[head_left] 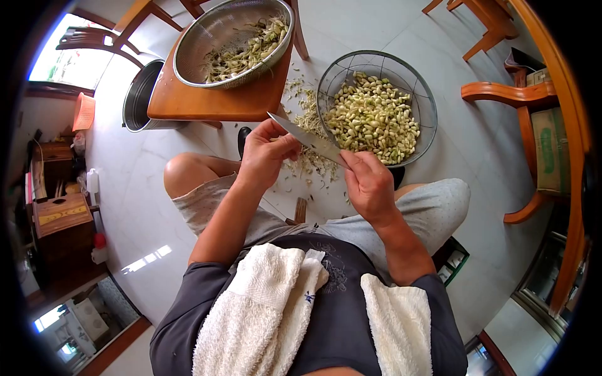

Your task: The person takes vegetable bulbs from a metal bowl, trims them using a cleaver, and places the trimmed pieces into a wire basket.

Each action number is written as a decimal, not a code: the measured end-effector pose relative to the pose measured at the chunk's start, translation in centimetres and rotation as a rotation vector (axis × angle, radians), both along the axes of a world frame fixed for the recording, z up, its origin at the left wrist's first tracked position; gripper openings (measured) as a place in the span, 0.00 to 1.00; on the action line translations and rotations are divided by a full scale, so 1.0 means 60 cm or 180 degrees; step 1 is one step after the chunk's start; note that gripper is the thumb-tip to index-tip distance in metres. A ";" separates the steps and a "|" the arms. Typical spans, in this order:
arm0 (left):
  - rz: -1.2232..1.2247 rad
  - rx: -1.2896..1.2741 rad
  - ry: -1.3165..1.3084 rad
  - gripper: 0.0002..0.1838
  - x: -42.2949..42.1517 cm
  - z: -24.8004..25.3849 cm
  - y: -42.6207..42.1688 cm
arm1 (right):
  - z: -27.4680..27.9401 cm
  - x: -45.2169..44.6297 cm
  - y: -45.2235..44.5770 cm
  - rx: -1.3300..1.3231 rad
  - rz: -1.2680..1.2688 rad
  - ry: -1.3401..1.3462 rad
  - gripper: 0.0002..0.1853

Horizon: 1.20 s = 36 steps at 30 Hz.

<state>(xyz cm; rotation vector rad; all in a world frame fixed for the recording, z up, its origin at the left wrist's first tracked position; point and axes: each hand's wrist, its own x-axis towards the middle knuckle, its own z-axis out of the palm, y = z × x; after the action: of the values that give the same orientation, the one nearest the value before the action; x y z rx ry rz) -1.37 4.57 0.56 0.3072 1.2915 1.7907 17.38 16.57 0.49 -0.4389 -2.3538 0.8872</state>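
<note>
A knife (313, 141) with a broad metal blade is gripped at its near right end by my right hand (371, 185); its pointed end reaches up and left. My left hand (268, 152) is closed beside the blade, thumb and fingers pinched together; what they hold is too hidden to name. Beyond my right hand, a round wire basket (429, 106) on the floor holds many pale peeled bulbs (373, 119). Trimmings (307, 113) lie scattered on the floor below the blade. A metal colander (194, 53) with untrimmed rooty bulbs (251, 50) rests on a wooden chair.
The wooden chair (219, 103) stands ahead to the left, with a metal bucket (141, 94) beside it. At the right are wooden furniture legs (511, 94) and a cardboard box (550, 150). White towels (257, 307) hang over my chest.
</note>
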 end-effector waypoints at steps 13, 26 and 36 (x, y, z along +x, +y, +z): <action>0.0208 0.0205 -0.0094 0.06 0.001 0.005 -0.001 | -0.005 -0.002 -0.003 0.0166 -0.0013 -0.0081 0.19; 0.0375 -0.0060 0.0043 0.06 0.007 0.002 0.001 | -0.010 -0.002 -0.005 0.0242 -0.0026 -0.0170 0.18; 0.0264 0.0083 0.0579 0.08 0.012 0.009 -0.020 | -0.068 0.010 -0.007 -0.0268 -0.0292 -0.1082 0.09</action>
<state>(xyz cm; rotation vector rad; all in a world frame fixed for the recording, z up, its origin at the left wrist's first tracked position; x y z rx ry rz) -0.66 3.39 1.13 0.4454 1.4262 1.8855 17.96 16.14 -3.59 -0.7793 -2.5809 0.9308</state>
